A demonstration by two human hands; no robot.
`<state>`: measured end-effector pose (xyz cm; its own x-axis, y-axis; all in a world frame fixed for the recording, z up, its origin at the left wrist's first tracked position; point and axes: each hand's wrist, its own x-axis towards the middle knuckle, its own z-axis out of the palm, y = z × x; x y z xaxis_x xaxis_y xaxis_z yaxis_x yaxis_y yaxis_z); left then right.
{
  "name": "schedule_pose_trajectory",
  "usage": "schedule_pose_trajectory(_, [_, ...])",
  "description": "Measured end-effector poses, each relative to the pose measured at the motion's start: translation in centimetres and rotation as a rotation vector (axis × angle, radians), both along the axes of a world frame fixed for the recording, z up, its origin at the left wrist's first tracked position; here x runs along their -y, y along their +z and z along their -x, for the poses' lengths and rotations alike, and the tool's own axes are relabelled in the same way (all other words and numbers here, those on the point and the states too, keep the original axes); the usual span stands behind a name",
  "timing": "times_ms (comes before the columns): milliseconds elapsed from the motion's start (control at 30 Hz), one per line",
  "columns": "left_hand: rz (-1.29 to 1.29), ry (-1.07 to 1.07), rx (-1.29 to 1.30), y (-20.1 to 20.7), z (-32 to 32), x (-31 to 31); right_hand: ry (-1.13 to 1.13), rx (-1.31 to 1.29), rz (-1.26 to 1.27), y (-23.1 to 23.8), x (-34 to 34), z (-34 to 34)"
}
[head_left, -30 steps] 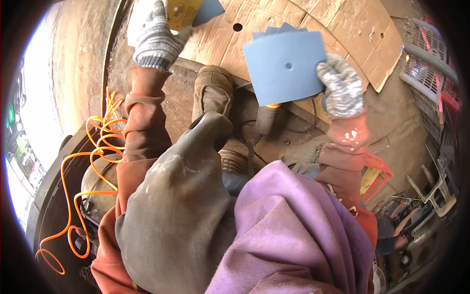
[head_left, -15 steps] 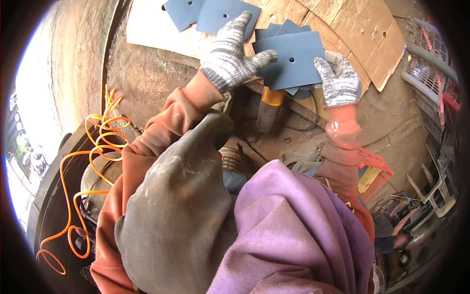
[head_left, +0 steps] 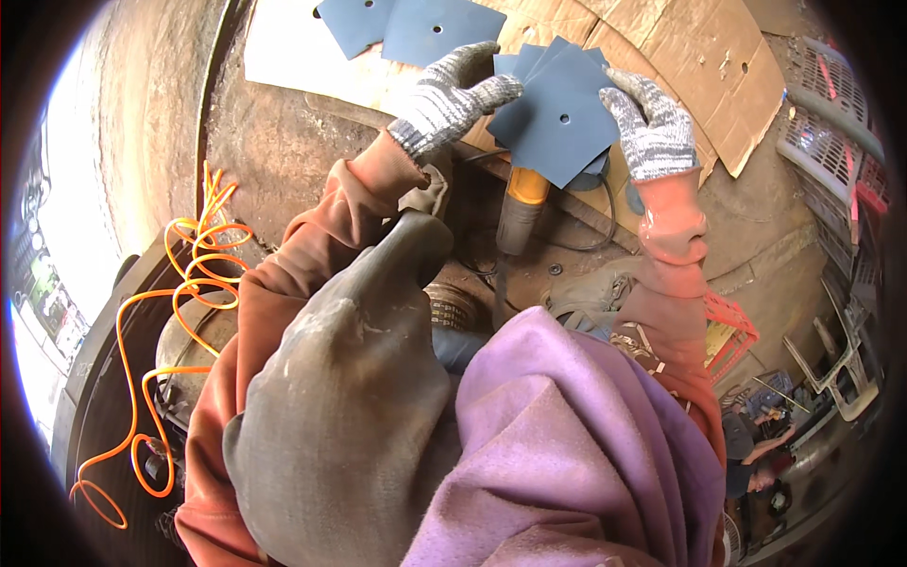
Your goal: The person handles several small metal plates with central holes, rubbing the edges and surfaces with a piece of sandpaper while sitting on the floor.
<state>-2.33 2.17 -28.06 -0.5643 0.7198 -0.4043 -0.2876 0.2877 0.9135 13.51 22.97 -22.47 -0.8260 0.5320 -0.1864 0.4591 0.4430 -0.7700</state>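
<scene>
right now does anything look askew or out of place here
Yes, mildly: the pile of dark blue sheets sits askew, its corners fanned at different angles rather than lined up. At left, the orange cord lies in loose, uneven loops.

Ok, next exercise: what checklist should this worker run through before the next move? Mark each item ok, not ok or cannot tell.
1. Left hand and right hand gloved: ok.
2. Left hand free: ok, it is open and holds nothing.
3. Right hand touching the blue sheet stack: cannot tell, its fingers are at the right edge.
4. Stack squared up: not ok, corners fan out.
5. Power tool switched off: cannot tell.
6. Orange coiled cord clear of the stack: ok, it lies well to the left.
</scene>
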Motion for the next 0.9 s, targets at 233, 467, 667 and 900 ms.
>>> schedule_pose_trajectory(233, [0.009,-0.114,0.068,0.4,-0.4,-1.6,0.168,0.025,-0.324,-0.5,-0.2,1.4])
schedule_pose_trajectory(467, [0.077,-0.133,0.018,0.8,-0.2,-2.4,0.216,0.061,-0.449,-1.4,-0.5,1.2])
schedule_pose_trajectory(667, [-0.114,0.019,0.21,0.0,0.8,-0.7,0.025,0.088,-0.394,-0.6,1.0,0.4])
schedule_pose_trajectory(900, [-0.081,-0.149,0.167,1.5,0.3,-1.6,0.025,0.038,-0.456,-0.6,1.6,-0.1])
